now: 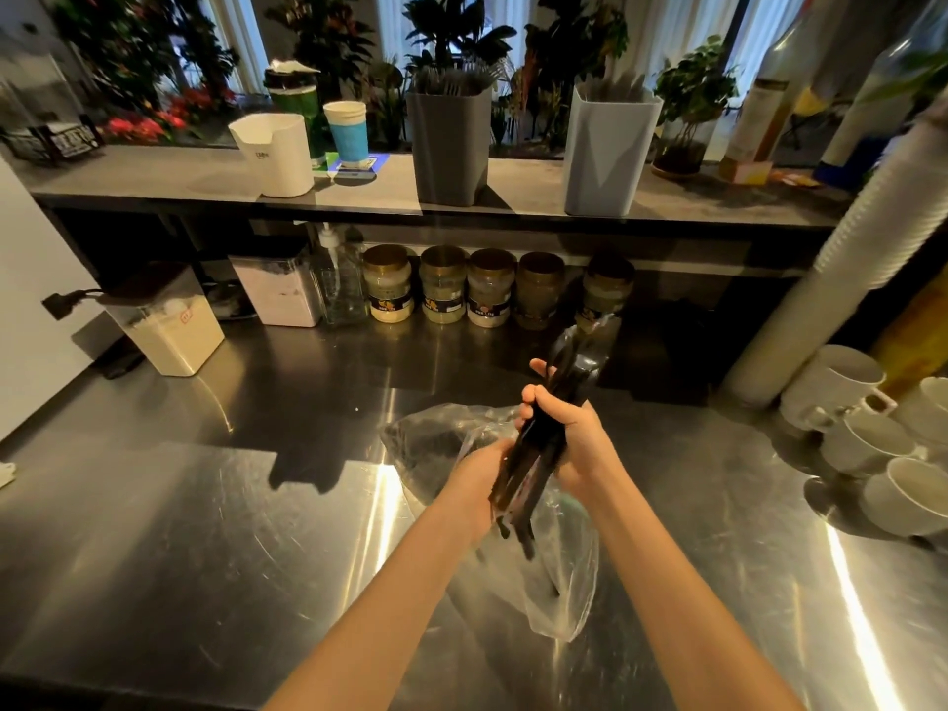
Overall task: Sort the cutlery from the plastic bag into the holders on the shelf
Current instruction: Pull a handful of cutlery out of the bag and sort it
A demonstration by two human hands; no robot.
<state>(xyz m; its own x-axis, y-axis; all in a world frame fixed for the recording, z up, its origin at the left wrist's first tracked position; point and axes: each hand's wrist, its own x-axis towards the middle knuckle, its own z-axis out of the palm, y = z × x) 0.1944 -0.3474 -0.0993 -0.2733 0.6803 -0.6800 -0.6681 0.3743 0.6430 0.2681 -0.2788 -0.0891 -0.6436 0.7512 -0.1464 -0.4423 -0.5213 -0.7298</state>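
Steel counter [205, 531] | cutlery bundle [533, 472] near-upright, spoon bowls up | right hand [574, 438] grips middle | left hand [479, 477] grips below

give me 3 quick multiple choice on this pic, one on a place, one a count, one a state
1. Where does the bag lie? A in a holder B on the counter C on the floor
2. How many jars stand under the shelf? A three B seven C five
3. The right hand is: A gripping black cutlery B flat on the steel C holding a mug

B: the bag rests on the steel counter.
C: five gold-lidded jars stand in a row.
A: the hand curls round the cutlery.
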